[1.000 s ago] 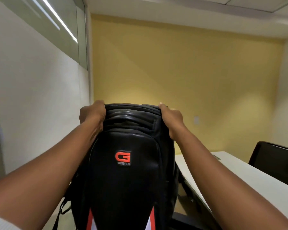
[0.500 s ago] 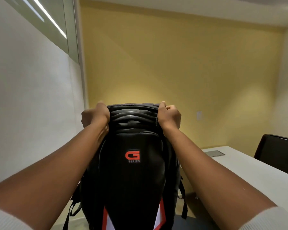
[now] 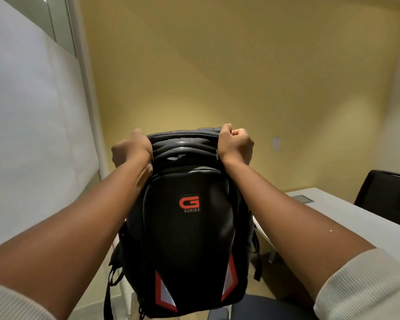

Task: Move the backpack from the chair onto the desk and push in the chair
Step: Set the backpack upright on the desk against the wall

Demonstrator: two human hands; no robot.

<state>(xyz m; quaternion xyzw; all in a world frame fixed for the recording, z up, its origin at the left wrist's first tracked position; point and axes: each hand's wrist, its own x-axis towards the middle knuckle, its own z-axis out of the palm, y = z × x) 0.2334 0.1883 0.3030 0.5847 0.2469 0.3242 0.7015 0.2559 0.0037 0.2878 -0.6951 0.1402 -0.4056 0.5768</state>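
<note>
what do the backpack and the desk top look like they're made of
Backpack: black, seemingly smooth faux leather or coated fabric, judging by the soft sheen and creases at its top; red-edged panels near the bottom look reflective. Desk: pale matte surface, probably laminate, flat and even with no visible grain. Neither can be confirmed by look alone.

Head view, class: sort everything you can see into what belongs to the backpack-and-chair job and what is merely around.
Belongs to the job:
backpack
left hand
right hand
desk
chair below the backpack

Merely around:
second black chair
desk's grey inset panel
wall plate
</note>
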